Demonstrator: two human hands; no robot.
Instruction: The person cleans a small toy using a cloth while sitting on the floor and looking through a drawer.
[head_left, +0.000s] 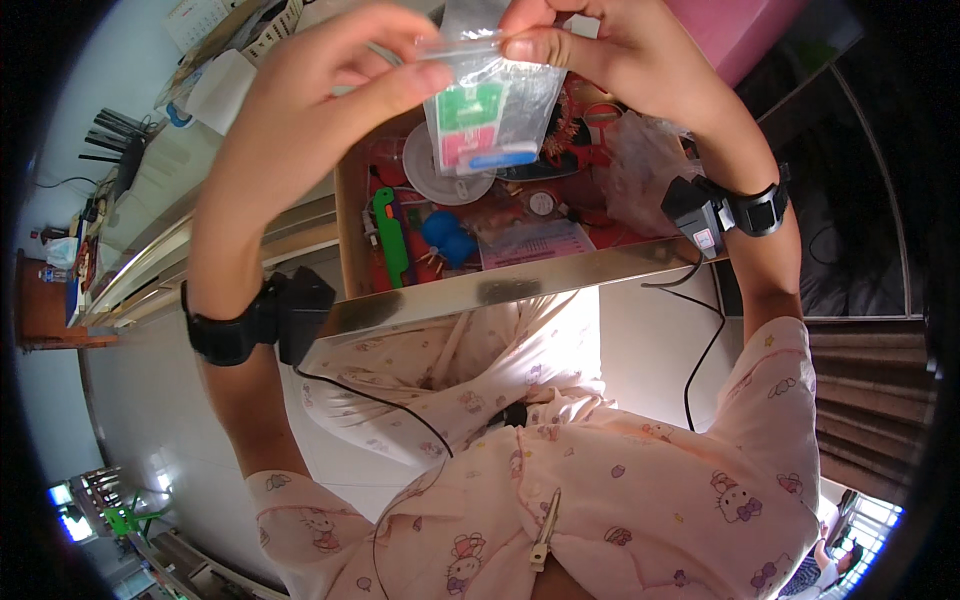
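Above an open drawer, both hands pinch the top edge of a clear zip bag (525, 105). My left hand (375, 75) has thumb and fingers at the bag's left corner, and my right hand (570, 45) grips it further right. Inside the bag are green and pink printed packets (469, 109) and a small blue item (501, 160). Behind and below it in the drawer lie a round white lid or dish (450, 184), a green long-handled item (391, 236), blue round objects (448, 236) and a printed pink sheet (536, 245).
The drawer's metallic front edge (517, 281) crosses before my lap. A crumpled clear plastic bag (641, 180) fills its right side. Black cables hang from the devices strapped on both wrists (300, 315). A cabinet top with a white basket (274, 34) stands at the left.
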